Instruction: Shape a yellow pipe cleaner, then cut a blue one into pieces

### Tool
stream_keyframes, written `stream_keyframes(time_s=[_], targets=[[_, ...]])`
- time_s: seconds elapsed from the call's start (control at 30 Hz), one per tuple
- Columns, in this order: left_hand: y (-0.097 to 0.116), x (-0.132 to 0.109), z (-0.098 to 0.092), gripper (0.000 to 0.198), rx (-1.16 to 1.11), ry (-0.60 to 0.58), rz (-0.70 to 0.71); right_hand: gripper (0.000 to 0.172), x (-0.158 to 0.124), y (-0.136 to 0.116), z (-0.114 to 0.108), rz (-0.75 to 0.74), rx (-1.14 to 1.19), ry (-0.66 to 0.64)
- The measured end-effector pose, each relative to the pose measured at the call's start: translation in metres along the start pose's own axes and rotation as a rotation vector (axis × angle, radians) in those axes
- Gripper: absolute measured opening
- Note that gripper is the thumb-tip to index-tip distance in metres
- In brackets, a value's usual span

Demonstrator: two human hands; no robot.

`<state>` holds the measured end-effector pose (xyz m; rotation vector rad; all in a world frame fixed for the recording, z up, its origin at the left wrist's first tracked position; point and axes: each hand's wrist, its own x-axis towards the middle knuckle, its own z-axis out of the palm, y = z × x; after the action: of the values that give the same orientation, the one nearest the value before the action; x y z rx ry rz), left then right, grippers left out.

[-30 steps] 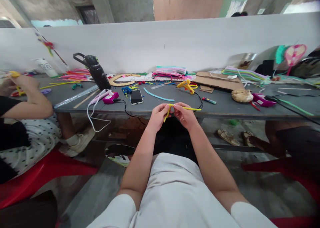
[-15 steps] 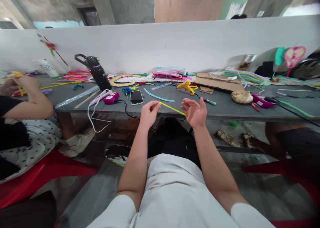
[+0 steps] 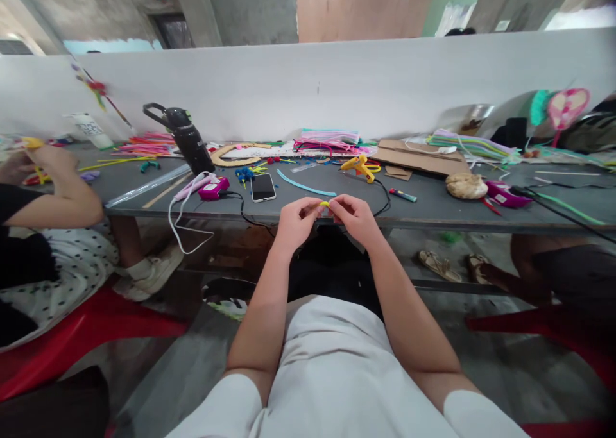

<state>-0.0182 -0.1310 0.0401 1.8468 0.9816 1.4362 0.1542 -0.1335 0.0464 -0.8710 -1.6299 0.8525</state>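
Pinching a yellow strip (image 3: 325, 204) in left hand (image 3: 295, 220) and right hand (image 3: 354, 216), close together by the near edge of the desk (image 3: 433, 212), nearer than the blue strip (image 3: 305, 185); apparently curved, though mostly hidden.

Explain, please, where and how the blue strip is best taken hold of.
Probably pinch the blue strip by its right end, coming from above and the near side: it is thin, lies curved on the table, and that end is the part nearest the right hand.

Craft workshop — grey bench (image 3: 428, 206), glue gun (image 3: 357, 167), coloured strips (image 3: 330, 136), concrete wall (image 3: 257, 8)
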Motion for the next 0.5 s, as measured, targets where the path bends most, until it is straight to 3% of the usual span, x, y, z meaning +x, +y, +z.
stream_keyframes(time_s=[0.27, 0.5], targets=[[0.0026, -0.0007, 0.0036, 0.026, -0.172, 0.017, -0.090, 0.029, -0.0028, -0.0036, -0.0002, 0.072, 0.082, -0.050], [0.0038, -0.0018, 0.0023, 0.032, -0.399, -0.064, -0.231, 0.031, -0.0048, -0.0022, -0.0088, 0.122, 0.114, -0.095]])
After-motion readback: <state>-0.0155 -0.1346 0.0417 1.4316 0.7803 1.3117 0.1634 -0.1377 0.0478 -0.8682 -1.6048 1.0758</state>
